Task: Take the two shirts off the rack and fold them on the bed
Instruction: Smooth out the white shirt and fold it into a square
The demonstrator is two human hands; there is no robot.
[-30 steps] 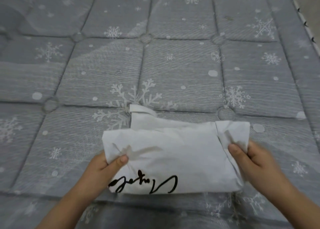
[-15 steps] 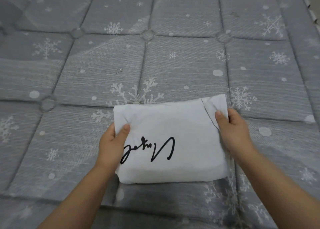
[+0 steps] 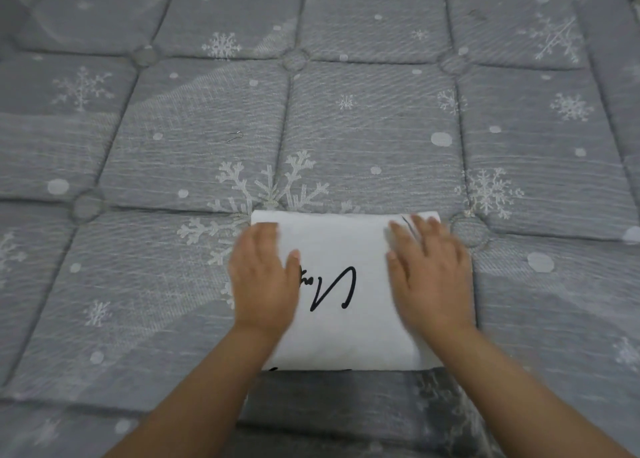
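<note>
The left hand (image 3: 262, 277) and the right hand (image 3: 430, 274) are being laid flat, palms down, on the shirt (image 3: 341, 333), fingers straight and spread a little, nothing being gripped by either. The left hand is being pressed on the shirt's left edge, the right hand on its right edge and upper right corner, where a small crease is showing under the fingertips. The shirt is lying in the lower centre of the frame, directly beneath and between the hands, folded into a compact white rectangle with black script showing in the gap. Its long axis cannot be told surely, as the sides are being covered. Both hands are being held about equally near, so either could be used next. Only one shirt is being shown; the other is not in view. The bed (image 3: 173, 166), a grey quilted surface with snowflakes, is extending outward on all sides.
</note>
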